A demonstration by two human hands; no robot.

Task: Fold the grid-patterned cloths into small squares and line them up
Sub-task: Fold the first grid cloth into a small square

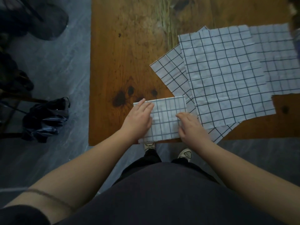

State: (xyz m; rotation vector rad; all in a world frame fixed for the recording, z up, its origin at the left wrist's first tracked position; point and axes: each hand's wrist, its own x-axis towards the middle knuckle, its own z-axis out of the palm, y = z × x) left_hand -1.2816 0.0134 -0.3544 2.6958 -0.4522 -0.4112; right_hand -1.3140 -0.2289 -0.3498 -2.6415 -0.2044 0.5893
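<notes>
A folded white cloth with a black grid (167, 118) lies at the near edge of the wooden table (126, 51). My left hand (138, 120) rests flat on its left side, fingers together and stretched out. My right hand (190, 127) presses on its right side with fingers slightly bent. Neither hand grips the cloth. To the right, unfolded grid cloths lie spread and overlapping: a large top one (227, 78), one peeking out beneath on the left (170, 70), and another at the far right (279, 59).
The table's left edge runs down near the middle of the view, with grey floor (65, 65) beyond it. A dark bag (45, 119) and dark chair parts stand on the floor at left. My shoes (185, 153) show below the table's near edge.
</notes>
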